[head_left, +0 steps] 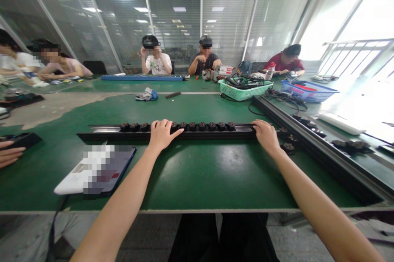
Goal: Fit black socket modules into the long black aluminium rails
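Note:
A long black rail (209, 135) lies crosswise on the green table, with a row of several round black knob-like parts (201, 126) seated along its channel. My left hand (161, 134) is wrapped over the rail left of its middle, fingers over the far side and thumb pointing right; it covers some of the round parts. Toward the rail's right end, my right hand (266, 134) has curled fingers gripping the edge. Whether a small piece sits under those right fingertips is hidden. Loose round black parts (288, 148) lie just beyond my right wrist.
Another long rail (308, 143) runs diagonally at right. A phone (118, 171) and white device (74, 175) lie at left near a co-worker's hand (10, 153). Farther back are a green basket (243, 93) of cables, a blue basket (310, 93), gloves (147, 95) and several seated people.

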`<state>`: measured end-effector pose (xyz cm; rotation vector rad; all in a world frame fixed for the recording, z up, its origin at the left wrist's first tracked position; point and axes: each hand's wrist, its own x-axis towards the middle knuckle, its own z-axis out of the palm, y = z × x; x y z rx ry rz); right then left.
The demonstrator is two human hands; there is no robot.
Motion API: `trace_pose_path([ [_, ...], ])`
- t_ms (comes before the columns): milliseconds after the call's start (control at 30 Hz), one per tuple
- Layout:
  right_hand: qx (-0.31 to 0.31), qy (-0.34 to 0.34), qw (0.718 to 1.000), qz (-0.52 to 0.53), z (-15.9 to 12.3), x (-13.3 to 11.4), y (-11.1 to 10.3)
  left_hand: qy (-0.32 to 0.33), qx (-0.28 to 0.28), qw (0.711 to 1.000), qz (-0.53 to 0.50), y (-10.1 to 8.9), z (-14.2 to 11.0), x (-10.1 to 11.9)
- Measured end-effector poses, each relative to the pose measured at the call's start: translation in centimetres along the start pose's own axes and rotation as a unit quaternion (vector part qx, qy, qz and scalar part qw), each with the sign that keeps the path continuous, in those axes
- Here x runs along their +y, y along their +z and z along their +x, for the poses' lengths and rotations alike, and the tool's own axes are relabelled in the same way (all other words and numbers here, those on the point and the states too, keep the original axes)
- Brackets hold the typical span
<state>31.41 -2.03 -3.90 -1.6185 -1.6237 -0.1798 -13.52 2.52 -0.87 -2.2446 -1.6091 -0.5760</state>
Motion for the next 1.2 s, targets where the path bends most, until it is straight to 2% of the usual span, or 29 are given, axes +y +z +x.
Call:
trace_pose_path([
  [933,-0.007,0.02,0.999,-0.043,0.1,-0.51,-0.33,-0.006,-0.002,1.0,0.003,0.04,0.06,0.01],
  [1200,-0.036,-0.008,0.999,-0.03,0.27,0.24,-0.32,0.001,0.002,1.0,0.01,-0.08,-0.04,-0.14],
])
